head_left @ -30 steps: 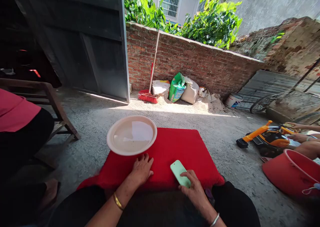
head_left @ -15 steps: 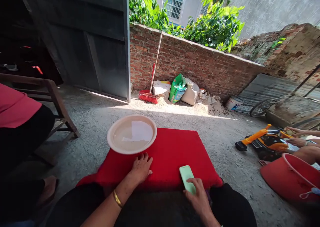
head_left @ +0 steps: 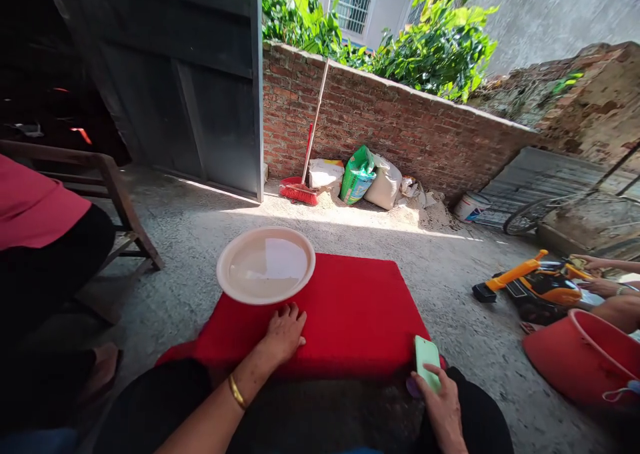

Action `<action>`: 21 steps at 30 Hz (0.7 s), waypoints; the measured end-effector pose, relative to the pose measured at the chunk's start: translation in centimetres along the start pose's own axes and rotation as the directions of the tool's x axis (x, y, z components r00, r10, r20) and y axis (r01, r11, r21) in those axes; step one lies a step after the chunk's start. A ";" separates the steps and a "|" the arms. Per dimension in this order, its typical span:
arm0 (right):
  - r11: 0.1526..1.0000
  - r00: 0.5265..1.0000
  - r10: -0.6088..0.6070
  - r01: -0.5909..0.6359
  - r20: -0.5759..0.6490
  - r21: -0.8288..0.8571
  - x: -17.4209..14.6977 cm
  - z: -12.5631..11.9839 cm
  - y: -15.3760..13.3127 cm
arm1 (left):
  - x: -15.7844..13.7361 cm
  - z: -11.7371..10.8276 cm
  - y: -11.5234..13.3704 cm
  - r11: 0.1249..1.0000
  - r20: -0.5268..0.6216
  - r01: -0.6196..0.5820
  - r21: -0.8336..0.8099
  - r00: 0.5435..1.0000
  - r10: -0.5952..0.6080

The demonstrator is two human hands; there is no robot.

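My left hand [head_left: 286,334] lies flat on a red cloth [head_left: 360,301] that covers a low table, fingers spread and nothing in them. Just beyond its fingertips stands a pale, wide basin [head_left: 240,293] with water in it, at the table's far left corner. At the right front corner, my right hand [head_left: 443,401] grips the lower end of a pale green phone [head_left: 427,355], a flat oblong with rounded corners. Its thumb and fingers close around the sides. Something small and purple [head_left: 413,387] shows beside the thumb.
On the right, a person's hands [head_left: 600,277] are at an orange and black toy digger [head_left: 540,287], near a red bucket [head_left: 570,354]. A seated person in a pink top [head_left: 40,207] is at left by a wooden chair [head_left: 125,207]. A broom [head_left: 303,193] and sacks [head_left: 357,177] line the brick wall.
My right hand has carried the phone rightwards, from over the cloth's front to its right corner. My left hand has stayed in place on the cloth.
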State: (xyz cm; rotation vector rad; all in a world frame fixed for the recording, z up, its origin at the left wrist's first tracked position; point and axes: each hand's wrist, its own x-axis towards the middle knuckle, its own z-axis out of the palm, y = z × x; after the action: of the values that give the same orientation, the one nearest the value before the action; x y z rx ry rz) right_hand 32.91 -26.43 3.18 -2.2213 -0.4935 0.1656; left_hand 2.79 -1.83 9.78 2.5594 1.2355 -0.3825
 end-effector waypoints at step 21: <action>0.986 0.973 -0.154 0.141 0.173 0.088 -4.7 2.6 -2.3 | -0.4 -0.2 -0.2 1.000 -0.014 -0.025 0.010 1.000 0.025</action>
State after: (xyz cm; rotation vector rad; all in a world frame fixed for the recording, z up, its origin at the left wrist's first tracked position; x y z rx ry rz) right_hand 27.24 -25.18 3.05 -2.0966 -0.7366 0.3025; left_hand 2.45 -1.95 10.06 2.5877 1.2086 -0.3670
